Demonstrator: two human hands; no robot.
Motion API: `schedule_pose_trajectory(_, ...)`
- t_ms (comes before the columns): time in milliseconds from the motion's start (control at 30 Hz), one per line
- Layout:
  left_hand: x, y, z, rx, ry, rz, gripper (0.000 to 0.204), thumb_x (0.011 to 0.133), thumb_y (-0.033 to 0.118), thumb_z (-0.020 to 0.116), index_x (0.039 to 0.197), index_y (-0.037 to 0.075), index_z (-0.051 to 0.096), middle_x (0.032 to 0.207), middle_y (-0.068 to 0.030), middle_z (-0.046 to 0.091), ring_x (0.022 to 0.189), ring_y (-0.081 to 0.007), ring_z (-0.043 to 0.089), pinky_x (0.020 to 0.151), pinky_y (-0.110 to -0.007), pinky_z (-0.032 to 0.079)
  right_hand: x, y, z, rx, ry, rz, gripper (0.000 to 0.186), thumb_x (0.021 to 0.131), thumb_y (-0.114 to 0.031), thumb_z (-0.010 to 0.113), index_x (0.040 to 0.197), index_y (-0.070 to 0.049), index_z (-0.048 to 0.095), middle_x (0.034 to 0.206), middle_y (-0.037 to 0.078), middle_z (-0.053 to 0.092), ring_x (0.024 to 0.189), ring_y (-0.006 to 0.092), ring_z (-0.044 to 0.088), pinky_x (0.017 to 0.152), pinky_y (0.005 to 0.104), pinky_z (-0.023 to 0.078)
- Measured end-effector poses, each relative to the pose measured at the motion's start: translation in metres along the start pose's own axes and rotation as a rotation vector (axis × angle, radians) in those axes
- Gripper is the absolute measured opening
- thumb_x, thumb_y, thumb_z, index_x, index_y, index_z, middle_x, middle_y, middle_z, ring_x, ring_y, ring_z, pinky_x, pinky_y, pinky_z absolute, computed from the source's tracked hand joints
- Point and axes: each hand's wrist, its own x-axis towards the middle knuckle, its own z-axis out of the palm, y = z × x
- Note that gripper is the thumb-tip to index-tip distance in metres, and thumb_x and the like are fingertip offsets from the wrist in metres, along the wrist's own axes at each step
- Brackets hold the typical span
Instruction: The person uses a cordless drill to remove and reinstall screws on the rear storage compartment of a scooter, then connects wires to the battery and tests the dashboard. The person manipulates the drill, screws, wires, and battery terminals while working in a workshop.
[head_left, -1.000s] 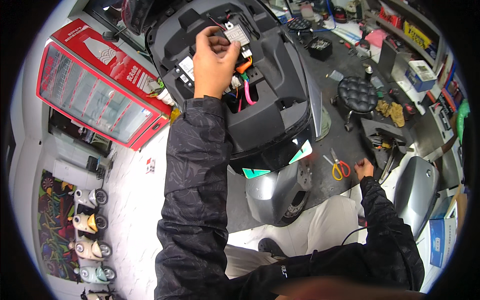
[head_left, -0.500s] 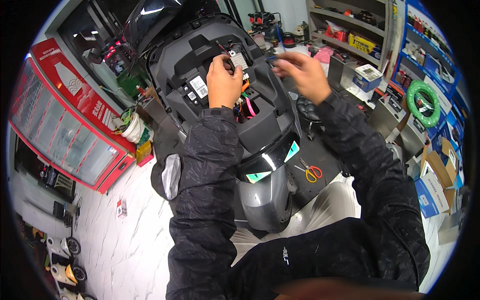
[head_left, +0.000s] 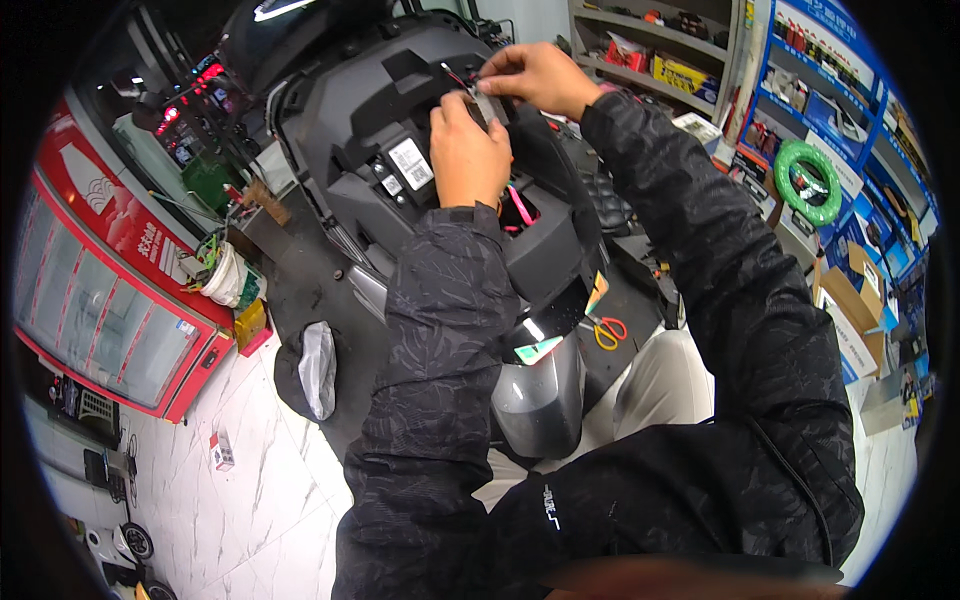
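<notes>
- Workshop floor [head_left: 275,490], pale marbled tile, ran past a red glass-fronted cooler [head_left: 100,290] on the left; a green coil [head_left: 808,183] showed at the right.
- From my remote view, the scooter housing [head_left: 545,185] lay uncovered in front of the person, with its inner parts exposed.
- Small grey module [head_left: 487,107] sat between the two hands, above the upper part of the housing.
- Left hand [head_left: 468,150]: curled, gripping the module between fingers and thumb.
- Right hand [head_left: 545,78]: fingertips brought together at the module's far end. I could not tell whether they had closed on a lead or only touched the casing; the fingers blocked my view.
- Done, by my judgement: housing opened up, module within reach and in hand.
- Left, by my judgement: work at the module unfinished; the module not yet released; a pink cable [head_left: 520,205] exposed at an opening below the left hand; no cover over the housing.
- Scissors [head_left: 609,333], red and yellow handled, lay apart, in neither hand.
</notes>
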Motion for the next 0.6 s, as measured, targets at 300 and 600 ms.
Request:
schedule_pose_trajectory(300,0.0,0.003,-0.003,-0.004,-0.038,-0.056,0.042,0.088,0.009,0.077,0.123,-0.002,0.056,0.118,-0.0258,0.063,0.108,-0.0465,0.067,0.093,-0.051,0.056,0.009,-0.001,-0.007,-0.156,-0.094,-0.05,0.027,0.101,-0.021,0.075,0.122,-0.005,0.078,0.1,0.007,0.08,0.076,0.0126,0.07,0.074,0.0303,0.06)
schedule_pose_trajectory(600,-0.002,-0.002,0.003,0.014,0.048,-0.032,0.042,0.088,0.013,0.078,0.124,-0.002,0.061,0.111,-0.0205,0.069,0.101,-0.0378,0.07,0.091,-0.047,0.056,0.016,-0.012,-0.012,-0.237,-0.227,-0.052,0.028,0.1,-0.022,0.076,0.122,-0.004,0.079,0.105,0.01,0.08,0.089,0.0192,0.075,0.084,0.0354,0.062)
